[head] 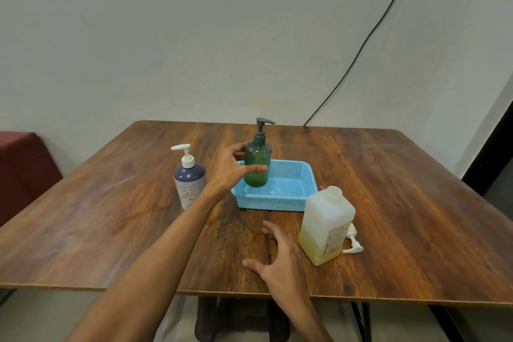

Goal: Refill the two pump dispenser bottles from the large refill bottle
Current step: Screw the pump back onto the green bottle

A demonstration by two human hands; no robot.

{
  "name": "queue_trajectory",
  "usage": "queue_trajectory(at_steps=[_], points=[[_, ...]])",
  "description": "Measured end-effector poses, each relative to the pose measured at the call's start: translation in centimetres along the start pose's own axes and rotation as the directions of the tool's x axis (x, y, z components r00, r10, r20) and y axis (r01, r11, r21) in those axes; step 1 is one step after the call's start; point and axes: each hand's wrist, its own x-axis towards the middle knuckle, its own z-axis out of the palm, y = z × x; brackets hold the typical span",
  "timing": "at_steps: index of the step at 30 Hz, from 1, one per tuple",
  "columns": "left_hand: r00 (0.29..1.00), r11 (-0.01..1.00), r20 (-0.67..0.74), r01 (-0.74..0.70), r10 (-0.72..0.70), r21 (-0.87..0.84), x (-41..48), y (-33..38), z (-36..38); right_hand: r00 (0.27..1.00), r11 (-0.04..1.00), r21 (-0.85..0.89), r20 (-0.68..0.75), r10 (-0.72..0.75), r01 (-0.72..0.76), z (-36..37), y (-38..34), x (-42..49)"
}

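Wood-grain table (388, 175), pale wall (194, 36) behind, black cable (361, 50) running down it, red seat (22, 164) far left. Left hand (230, 172) wraps thumb and fingers round green bottle (258, 158), translucent with a dark pump, at the left end of blue mesh basket (277, 203). Navy bottle (190, 183) with a white pump stands left of those fingers. Right hand (280, 264) lies flat on table, fingers spread, holding nothing. Refill bottle (324, 228), squarish, yellow liquid low, is just right of them, with loose pump (354, 241) behind it.

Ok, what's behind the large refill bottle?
A white pump head lies on the table behind the large refill bottle; the bottle covers part of it, so its tube cannot be seen.
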Motion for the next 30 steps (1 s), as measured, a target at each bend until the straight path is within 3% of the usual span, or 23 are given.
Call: queue_trajectory(at_steps=[13, 30], points=[[0.996, 0.988, 0.085, -0.015, 0.002, 0.155, 0.9, -3.6, 0.7, 0.998, 0.995, -0.085, -0.014, -0.055, 0.053, 0.4, 0.0, 0.4], [0.996, 0.995, 0.092, -0.018, 0.009, 0.097, 0.5, -4.8, 0.5, 0.999, 0.989, -0.136, 0.004, -0.054, 0.054, 0.6, 0.1, 0.4]])
